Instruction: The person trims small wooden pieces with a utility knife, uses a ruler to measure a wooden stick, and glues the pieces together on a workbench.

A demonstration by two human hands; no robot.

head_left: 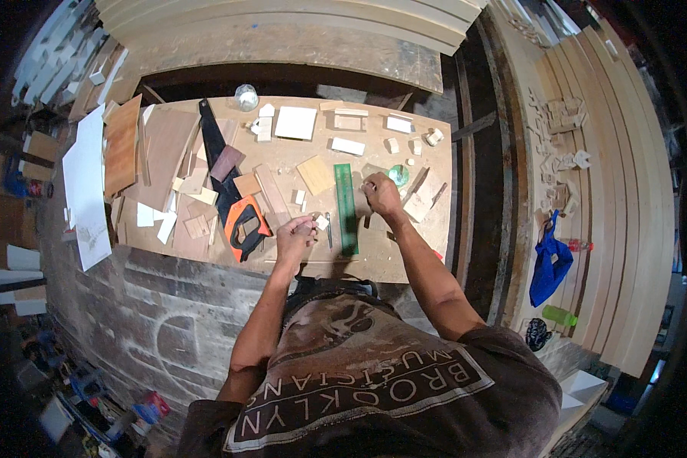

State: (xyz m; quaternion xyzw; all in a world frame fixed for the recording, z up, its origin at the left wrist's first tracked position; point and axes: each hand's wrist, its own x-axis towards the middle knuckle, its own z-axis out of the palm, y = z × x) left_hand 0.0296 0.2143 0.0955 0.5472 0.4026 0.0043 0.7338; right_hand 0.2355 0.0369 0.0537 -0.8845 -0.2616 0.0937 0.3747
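Observation:
Near the table's front edge, my left hand (295,238) is closed, its fingertips pinching a small pale wood block (322,222). Just to the right of that block, a thin dark pen-like tool (329,230) lies on the table. My right hand (382,195) is over the right half of the table with fingers curled together; whatever they hold is too small or hidden to name. Beside its fingers stands a small round green-tinted container (398,175). Between my hands lies a green ruler (346,210), pointing away from me.
An orange-handled handsaw (246,227) lies left of my left hand, among wood offcuts (195,227). Along the far side are a clear jar (246,97), a white square panel (295,122) and several small blocks. Stacked boards (618,191) and a blue bag (551,263) are at the right.

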